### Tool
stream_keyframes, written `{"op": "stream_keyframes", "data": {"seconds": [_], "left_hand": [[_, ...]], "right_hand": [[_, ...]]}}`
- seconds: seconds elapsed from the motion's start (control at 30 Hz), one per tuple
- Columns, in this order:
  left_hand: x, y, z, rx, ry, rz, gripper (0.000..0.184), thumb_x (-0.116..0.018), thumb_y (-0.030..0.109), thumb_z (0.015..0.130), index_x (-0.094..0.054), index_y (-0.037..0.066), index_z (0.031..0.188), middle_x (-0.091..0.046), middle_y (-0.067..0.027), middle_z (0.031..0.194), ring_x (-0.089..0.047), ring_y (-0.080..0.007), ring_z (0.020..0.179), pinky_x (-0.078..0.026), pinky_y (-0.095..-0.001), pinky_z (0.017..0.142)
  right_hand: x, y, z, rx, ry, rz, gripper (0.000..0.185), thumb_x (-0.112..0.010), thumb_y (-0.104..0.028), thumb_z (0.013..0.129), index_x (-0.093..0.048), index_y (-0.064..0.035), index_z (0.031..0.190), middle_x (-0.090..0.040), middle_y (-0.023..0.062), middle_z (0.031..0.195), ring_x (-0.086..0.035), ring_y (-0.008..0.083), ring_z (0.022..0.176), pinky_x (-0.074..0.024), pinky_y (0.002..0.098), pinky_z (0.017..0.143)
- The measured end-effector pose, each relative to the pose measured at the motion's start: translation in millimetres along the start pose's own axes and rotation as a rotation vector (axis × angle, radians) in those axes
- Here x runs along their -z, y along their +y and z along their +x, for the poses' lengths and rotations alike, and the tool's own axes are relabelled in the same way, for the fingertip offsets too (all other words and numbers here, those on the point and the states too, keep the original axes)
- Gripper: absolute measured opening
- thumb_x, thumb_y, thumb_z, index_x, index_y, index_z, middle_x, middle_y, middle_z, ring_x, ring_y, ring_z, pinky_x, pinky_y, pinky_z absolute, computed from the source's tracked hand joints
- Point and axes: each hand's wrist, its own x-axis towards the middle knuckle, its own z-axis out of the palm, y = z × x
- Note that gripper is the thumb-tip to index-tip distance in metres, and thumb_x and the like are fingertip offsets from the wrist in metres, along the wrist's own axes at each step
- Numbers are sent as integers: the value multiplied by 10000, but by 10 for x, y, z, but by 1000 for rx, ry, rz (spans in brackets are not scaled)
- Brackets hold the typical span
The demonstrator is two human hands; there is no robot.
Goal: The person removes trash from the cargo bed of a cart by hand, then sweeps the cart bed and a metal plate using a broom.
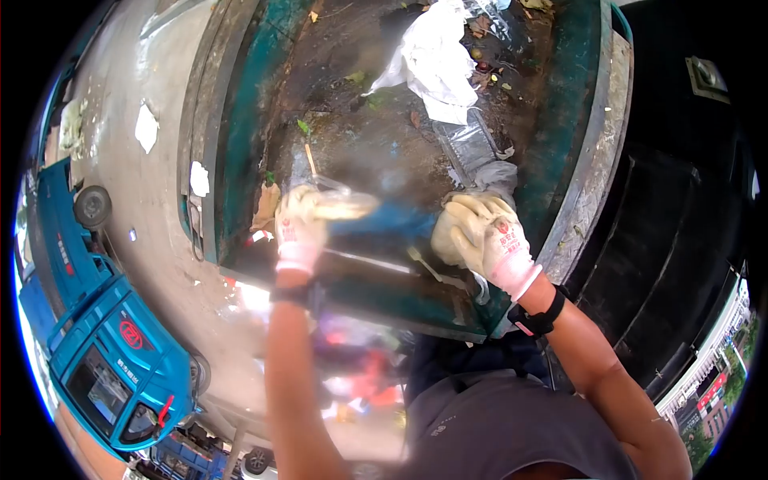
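My left hand (308,224), in a cream-coated glove with a pink cuff, is over the near left part of a green-sided metal bed. Its fingers are blurred around a clear plastic piece (346,194). My right hand (480,236), gloved alike, is closed at the near right, beside grey crumpled plastic (494,178). A blurred blue item (388,220) stretches between the hands, its right end at the right glove. A white bag (436,64) lies farther up on the dirty, wet floor of the bed.
The bed's green wall (572,104) rises on the right, with its near edge (400,308) before my body. A teal truck (120,360) stands at the lower left. Blurred colourful litter (364,364) lies below the near edge. Black panels are at the right.
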Motion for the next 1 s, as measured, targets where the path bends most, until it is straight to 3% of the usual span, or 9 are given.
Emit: {"op": "stream_keyframes", "data": {"seconds": [0.2,0.37,0.5,0.53,0.63,0.7,0.73,0.9,1.0], "left_hand": [[387,909,133,-206,76,-191,339,-654,-59,722,-657,62,1038,-654,-143,1159,-627,-378,1137,-501,-475,1007],[186,1545,407,-192,-111,-544,422,-742,-63,712,-705,63,1113,-657,-161,1238,-630,-378,1177,-503,-447,1037],[-92,1675,941,146,80,-619,471,-750,169,890,-622,-29,1298,-639,-216,1329,-619,-352,1234,-487,-416,1069],[-113,1768,1153,434,-12,-680,474,-721,262,938,-634,-24,1306,-658,-217,1315,-640,-327,1203,-497,-393,1050],[-448,1886,1799,500,-290,-481,635,-666,482,913,-650,-14,1308,-657,-230,1341,-644,-341,1222,-490,-396,1061],[-723,2038,2135,549,-449,-311,783,-630,617,847,-652,-3,1324,-624,-256,1385,-592,-377,1313,-461,-412,1101],[-548,2222,2309,519,-578,-274,776,-637,594,851,-641,-5,1344,-639,-260,1360,-613,-384,1284,-483,-424,1075],[-1466,1997,2794,422,-456,0,602,-614,503,912,-692,18,1258,-710,-254,1213,-713,-366,1107,-546,-425,974],[-1766,1497,3191,727,38,-941,255,-525,234,1013,-698,68,1097,-684,-108,843,-663,-201,781,-528,-319,673]], "right_hand": [[-28,-110,116,-93,-180,154,823,-753,-383,838,-410,-122,1539,-420,164,1580,-439,366,1421,-348,500,1171],[-340,247,-28,-189,-216,259,629,-724,-347,860,-537,-133,1421,-581,160,1411,-641,372,1171,-511,472,988],[-216,547,-160,-535,-167,280,522,-743,-391,838,-680,-115,1277,-747,175,1092,-728,341,999,-568,413,886],[-209,631,-203,-597,-114,293,503,-745,-371,841,-690,-103,1263,-751,177,1079,-736,331,989,-567,404,879],[-199,847,-315,-785,-144,626,442,-732,-312,854,-709,-88,1235,-752,186,1074,-745,307,984,-567,388,860],[-75,835,-335,-813,-162,568,416,-722,-278,858,-713,-87,1227,-755,185,1067,-748,297,975,-567,384,854],[-15,840,-342,-825,-170,535,403,-717,-262,860,-715,-86,1223,-756,185,1063,-750,292,971,-566,382,850],[77,716,-354,-749,-271,235,438,-729,-290,837,-636,-88,1215,-713,174,1128,-696,387,991,-549,465,870],[32,744,-374,-715,-335,209,533,-730,-263,827,-579,-108,1314,-663,164,1281,-697,372,1023,-545,450,900]]}}
